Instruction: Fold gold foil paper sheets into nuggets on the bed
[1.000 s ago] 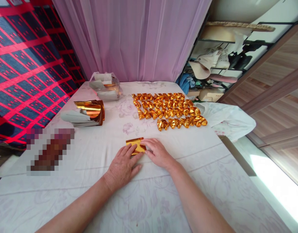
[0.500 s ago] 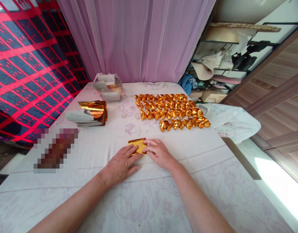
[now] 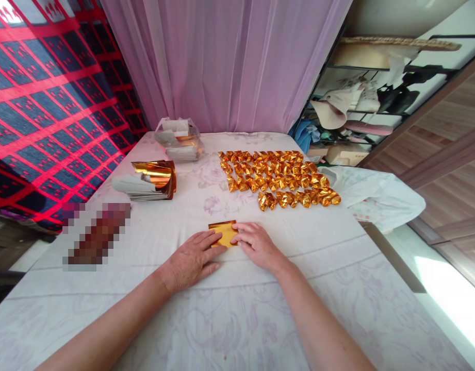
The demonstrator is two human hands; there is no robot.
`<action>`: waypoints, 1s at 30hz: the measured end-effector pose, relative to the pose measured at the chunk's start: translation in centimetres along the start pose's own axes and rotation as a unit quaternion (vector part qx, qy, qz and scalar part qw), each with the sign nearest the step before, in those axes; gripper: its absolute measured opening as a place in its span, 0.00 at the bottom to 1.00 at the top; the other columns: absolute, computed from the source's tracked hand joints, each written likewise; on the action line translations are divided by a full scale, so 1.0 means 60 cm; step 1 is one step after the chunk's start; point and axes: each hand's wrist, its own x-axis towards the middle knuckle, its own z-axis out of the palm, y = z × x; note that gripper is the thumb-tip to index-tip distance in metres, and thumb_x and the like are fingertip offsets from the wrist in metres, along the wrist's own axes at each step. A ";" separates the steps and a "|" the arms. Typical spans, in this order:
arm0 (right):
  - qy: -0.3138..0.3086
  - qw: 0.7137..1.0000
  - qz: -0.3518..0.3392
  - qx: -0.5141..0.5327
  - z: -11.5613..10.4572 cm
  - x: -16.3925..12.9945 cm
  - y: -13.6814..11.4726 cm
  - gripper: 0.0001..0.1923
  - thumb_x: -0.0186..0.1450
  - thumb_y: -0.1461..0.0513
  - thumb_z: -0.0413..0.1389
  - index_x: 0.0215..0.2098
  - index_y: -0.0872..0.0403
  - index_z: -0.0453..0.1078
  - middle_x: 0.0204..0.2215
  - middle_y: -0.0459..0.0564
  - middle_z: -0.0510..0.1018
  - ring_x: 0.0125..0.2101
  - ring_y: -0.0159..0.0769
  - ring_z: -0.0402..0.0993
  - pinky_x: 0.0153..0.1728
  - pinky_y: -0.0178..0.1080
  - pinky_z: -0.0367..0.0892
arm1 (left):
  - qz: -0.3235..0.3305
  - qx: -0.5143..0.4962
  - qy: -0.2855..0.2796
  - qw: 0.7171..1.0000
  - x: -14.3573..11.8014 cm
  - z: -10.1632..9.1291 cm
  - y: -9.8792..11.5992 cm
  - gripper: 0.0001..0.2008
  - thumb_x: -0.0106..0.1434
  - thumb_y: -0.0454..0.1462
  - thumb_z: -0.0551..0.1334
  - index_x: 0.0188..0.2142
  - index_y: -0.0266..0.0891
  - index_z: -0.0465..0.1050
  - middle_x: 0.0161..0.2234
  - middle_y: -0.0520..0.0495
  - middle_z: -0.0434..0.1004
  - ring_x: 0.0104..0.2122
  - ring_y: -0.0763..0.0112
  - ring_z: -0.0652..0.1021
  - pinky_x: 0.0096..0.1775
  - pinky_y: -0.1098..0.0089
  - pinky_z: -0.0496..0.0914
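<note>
Gold foil sheet (image 3: 223,233) lies half-hidden under left hand (image 3: 191,260) and right hand (image 3: 256,245), both flat, unclenched.

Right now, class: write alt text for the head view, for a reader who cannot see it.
The left hand and right hand press a flat gold foil sheet onto a white cloth-covered table. Behind lie rows of folded gold foil pieces and a curled stack of gold foil sheets.

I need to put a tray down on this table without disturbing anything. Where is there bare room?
Bare cloth lies near the front edge below both hands, and between the gold sheet stack and the folded gold pieces. The far right is crowded by those pieces and a white bag.
</note>
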 end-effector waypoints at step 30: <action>0.055 0.991 0.099 -0.071 0.019 0.009 -0.048 0.05 0.63 0.60 0.60 0.29 0.51 0.71 0.48 0.50 0.77 0.47 0.44 0.70 0.49 0.48 0.61 | -0.031 0.045 -0.007 0.998 -0.025 -0.012 0.002 0.15 0.70 0.45 0.56 0.50 0.41 0.73 0.59 0.44 0.72 0.61 0.54 0.67 0.62 0.51 0.58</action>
